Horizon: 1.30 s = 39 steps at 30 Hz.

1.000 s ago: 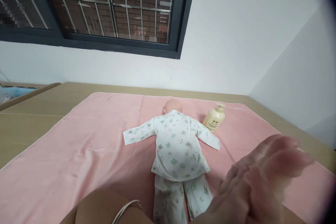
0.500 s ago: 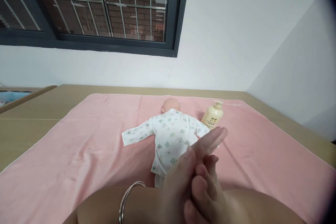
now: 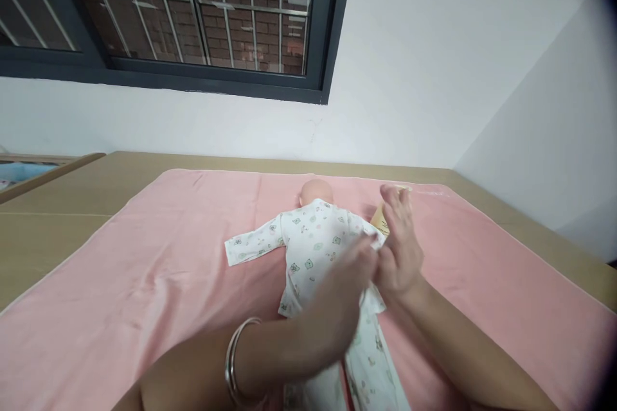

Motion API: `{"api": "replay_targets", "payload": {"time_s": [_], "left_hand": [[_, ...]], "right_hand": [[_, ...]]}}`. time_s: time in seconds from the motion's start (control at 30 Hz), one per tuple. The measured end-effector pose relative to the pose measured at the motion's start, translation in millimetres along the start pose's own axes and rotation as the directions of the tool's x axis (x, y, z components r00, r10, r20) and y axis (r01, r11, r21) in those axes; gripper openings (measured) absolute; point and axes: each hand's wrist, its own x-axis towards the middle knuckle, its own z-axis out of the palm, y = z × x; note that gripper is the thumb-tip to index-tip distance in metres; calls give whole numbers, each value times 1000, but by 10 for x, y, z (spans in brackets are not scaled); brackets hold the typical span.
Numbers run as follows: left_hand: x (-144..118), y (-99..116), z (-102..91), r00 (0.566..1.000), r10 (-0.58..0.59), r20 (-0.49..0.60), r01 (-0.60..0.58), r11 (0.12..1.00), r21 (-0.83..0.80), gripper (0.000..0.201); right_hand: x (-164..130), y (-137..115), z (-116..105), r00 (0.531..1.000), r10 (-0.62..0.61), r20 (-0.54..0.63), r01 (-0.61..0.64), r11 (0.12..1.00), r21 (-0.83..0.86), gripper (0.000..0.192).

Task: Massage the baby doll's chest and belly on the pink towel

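Observation:
A baby doll (image 3: 308, 231) in a white printed top and trousers lies on the pink sheet (image 3: 183, 308), its head at the far end and no face showing. Over its body my left hand (image 3: 337, 308), smeared by motion and with silver bangles (image 3: 232, 359) at the wrist, reaches right with its fingers stretched out. My right hand (image 3: 401, 247) is raised beside it, palm toward the left and fingers pointing up. The two hands meet or nearly meet near the fingertips of the left. Neither holds anything. Behind my right hand, a yellowish bottle (image 3: 380, 221) is mostly hidden.
The sheet covers a tan tabletop (image 3: 53, 237) against a white wall (image 3: 409, 77). A dark-framed window (image 3: 212, 80) with bars is above. At the far left, a wooden-edged box (image 3: 72, 164) contains something light blue.
My pressed-together hands have slid apart. The right hand has risen and turned upright, now covering much of the bottle, and the left has shifted against it. More of the doll's trousers shows.

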Motion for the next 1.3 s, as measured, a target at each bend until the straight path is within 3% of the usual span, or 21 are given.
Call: {"api": "replay_targets", "payload": {"time_s": [0.03, 0.1, 0.2, 0.3, 0.43, 0.53, 0.67, 0.77, 0.83, 0.9, 0.97, 1.03, 1.1, 1.13, 1.2, 1.3], "left_hand": [[133, 35, -90, 979, 190, -73, -178, 973, 144, 34], [448, 55, -318, 862, 437, -259, -347, 879, 328, 35], [904, -67, -670, 778, 552, -301, -358, 782, 510, 32], [1161, -286, -898, 700, 662, -268, -407, 678, 612, 32], [1200, -464, -973, 626, 750, -213, -474, 583, 660, 35], [1162, -477, -959, 609, 764, -214, -478, 569, 669, 37], [1138, -465, -949, 608, 758, -236, -478, 587, 654, 40], [1134, -467, -952, 624, 748, -225, -487, 598, 637, 39], [1132, -468, -954, 628, 749, -211, -500, 596, 628, 38], [1131, -471, -957, 621, 758, -198, -510, 584, 632, 39], [1133, -476, -963, 612, 768, -189, -509, 565, 649, 39], [1137, -481, -973, 612, 769, -184, -497, 555, 668, 39], [1139, -483, -981, 620, 763, -184, -475, 551, 686, 38], [1138, -483, -983, 624, 759, -185, -462, 550, 696, 37], [1133, -480, -984, 634, 752, -181, -444, 545, 711, 36], [1131, -478, -985, 638, 754, -156, -436, 521, 734, 37]], "right_hand": [[19, 35, 98, 995, 91, 34, -91, 996, -7, 61], [35, 60, 305, 979, 131, 156, -142, 988, 62, 57], [3, 67, 593, 928, -24, 372, -73, 967, 245, 53], [-19, 186, 786, 853, -125, 507, -26, 960, 280, 50], [43, 487, 874, 798, -73, 598, -92, 966, 242, 47], [48, 544, 866, 771, 92, 630, -197, 975, 99, 58], [-93, 232, 801, 761, 255, 596, -208, 967, -148, 62], [-156, 32, 748, 797, 89, 597, -39, 995, -97, 56], [-109, 68, 738, 779, -106, 618, 97, 994, 49, 53], [-20, 226, 753, 750, -202, 630, 134, 979, 155, 48], [53, 405, 786, 765, -114, 633, 38, 991, 132, 47], [62, 486, 814, 787, 77, 612, -103, 995, 8, 52], [7, 419, 820, 797, 218, 564, -179, 976, -124, 56], [-33, 343, 813, 806, 230, 546, -170, 972, -159, 55], [-106, 169, 784, 822, 108, 559, -55, 992, -111, 52], [-121, 47, 756, 782, -194, 593, 136, 981, 141, 53]]}}
